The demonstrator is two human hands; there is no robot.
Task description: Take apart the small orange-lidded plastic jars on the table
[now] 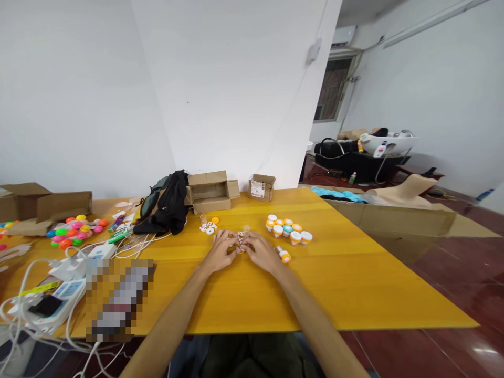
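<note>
Fingertips together, left hand (222, 251) and right hand (260, 252) curled over tiny white pieces (239, 240); cannot tell if gripping. Pinch softly, clear of jars (288, 229) just right.

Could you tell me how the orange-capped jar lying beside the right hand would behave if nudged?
On its round side on the smooth table, the jar would probably roll. It looks small and plastic, so likely light and easy to flick away.
</note>
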